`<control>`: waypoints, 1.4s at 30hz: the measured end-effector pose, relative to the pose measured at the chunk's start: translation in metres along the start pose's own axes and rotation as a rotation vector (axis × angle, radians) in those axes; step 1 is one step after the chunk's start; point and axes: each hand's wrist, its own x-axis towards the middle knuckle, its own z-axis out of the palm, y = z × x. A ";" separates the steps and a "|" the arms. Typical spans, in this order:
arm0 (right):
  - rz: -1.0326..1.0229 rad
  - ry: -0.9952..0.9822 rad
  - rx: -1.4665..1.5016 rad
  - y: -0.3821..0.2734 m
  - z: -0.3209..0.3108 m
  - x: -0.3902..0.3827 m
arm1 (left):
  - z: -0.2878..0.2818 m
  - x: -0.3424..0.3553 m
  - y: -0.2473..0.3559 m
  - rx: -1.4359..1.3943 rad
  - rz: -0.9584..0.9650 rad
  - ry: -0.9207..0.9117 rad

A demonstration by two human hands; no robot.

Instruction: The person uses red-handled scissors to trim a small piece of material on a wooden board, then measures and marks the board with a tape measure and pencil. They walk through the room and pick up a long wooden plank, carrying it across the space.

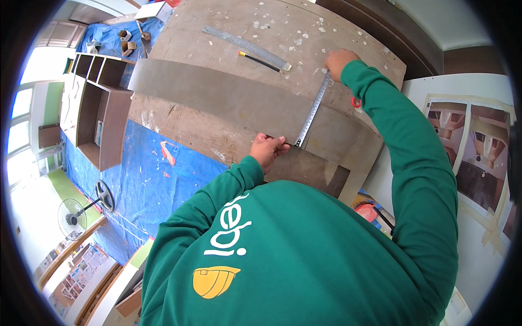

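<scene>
A long grey-brown panel lies across a paint-spotted wooden worktable. A metal measuring tape spans the panel crosswise. My right hand is closed at the tape's far end; whatever case it holds is hidden. My left hand pinches the panel's near edge, just left of the tape's hooked end. Beyond the panel lie a steel ruler and a black pencil. A small red item sits beside my right forearm.
Open shelving units and a standing fan are at the left, by a blue tarp. Tools lie at the back left. A white board with taped pictures stands right of the table. A red container is below.
</scene>
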 end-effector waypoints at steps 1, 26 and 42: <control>0.006 0.012 -0.002 0.000 0.000 -0.002 | -0.001 0.001 -0.001 -0.002 -0.002 0.003; 0.071 -0.579 1.314 0.017 0.024 -0.079 | 0.006 -0.004 -0.001 -0.311 -0.039 -0.184; 0.057 -0.425 1.162 -0.012 0.037 -0.083 | 0.015 -0.007 0.000 -0.183 -0.234 -0.418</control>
